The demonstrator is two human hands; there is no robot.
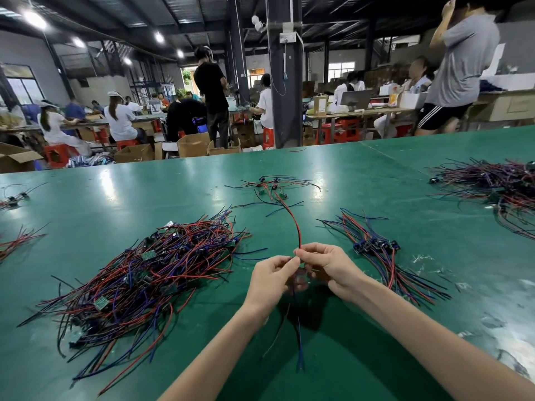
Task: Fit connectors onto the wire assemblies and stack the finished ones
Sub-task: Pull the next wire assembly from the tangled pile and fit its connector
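Wire assembly (300, 243) held over table (347, 169). Left hand (270, 280) & right hand (333, 269) both pinch it, fingers (308, 251) pressed together; connector hidden. Red lead (294, 221) arcs up, blue lead (299, 342) dangles. Light, floppy, prob. kinks easily, so grip near the end, not mid-lead. Loose pile (144, 273) left, stacked ones (376, 250) right.

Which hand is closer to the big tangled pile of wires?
Left. The left hand sits just right of the pile; the right hand is farther right.

Factory assembly hall: seated workers (118, 120) at long green benches (376, 175), cartons (192, 144).
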